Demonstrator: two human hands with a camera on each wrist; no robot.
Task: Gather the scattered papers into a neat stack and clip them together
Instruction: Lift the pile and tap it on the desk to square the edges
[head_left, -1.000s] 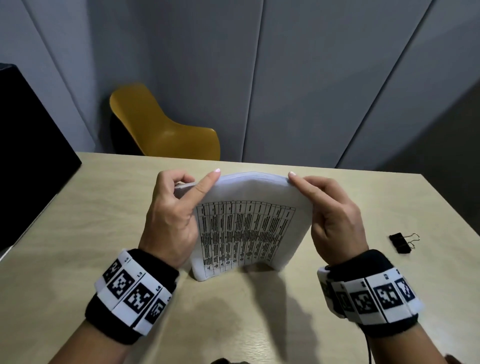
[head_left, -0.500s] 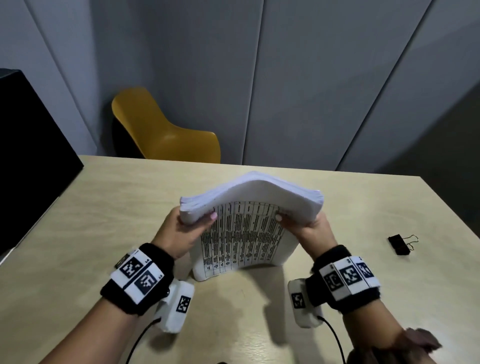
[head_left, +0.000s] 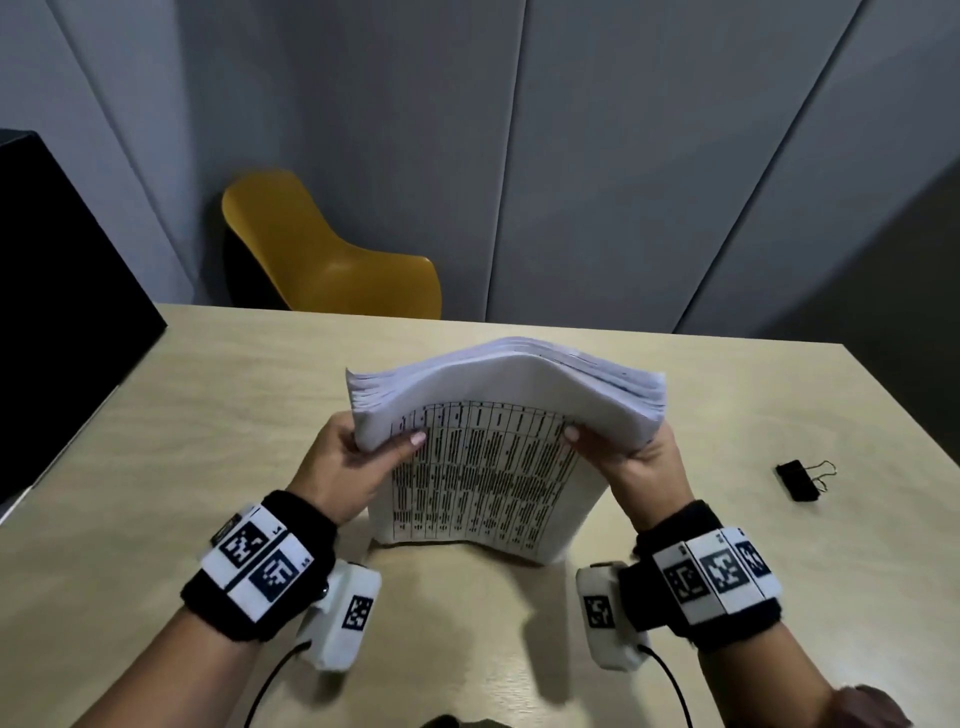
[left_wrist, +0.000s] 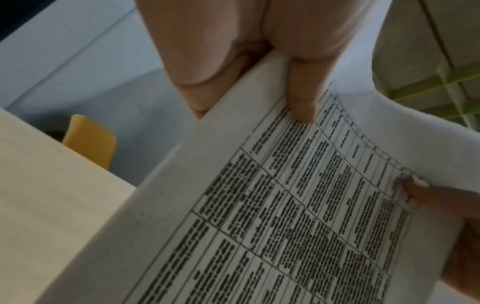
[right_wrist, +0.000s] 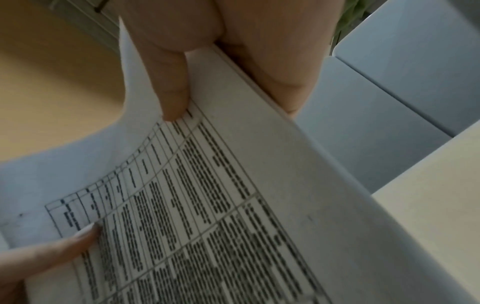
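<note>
A thick stack of white papers (head_left: 488, 467) stands on its lower edge on the table, its top bent over away from me; the facing sheet carries a printed table. My left hand (head_left: 358, 462) grips the stack's left side, thumb on the printed face. My right hand (head_left: 623, 457) grips the right side the same way. In the left wrist view the left thumb (left_wrist: 301, 96) presses the printed sheet (left_wrist: 259, 226). The right wrist view has the right thumb (right_wrist: 171, 82) on the sheet (right_wrist: 207, 205). A black binder clip (head_left: 797, 479) lies on the table to the right, apart from both hands.
The light wooden table (head_left: 156, 493) stretches around the stack. A yellow chair (head_left: 332, 260) stands behind the far edge, before grey wall panels. A black object (head_left: 62, 312) sits at the left edge.
Both hands slid down from the stack's top edge to its sides. The upper part of the stack has bent over away from me, showing the fanned sheet edges.
</note>
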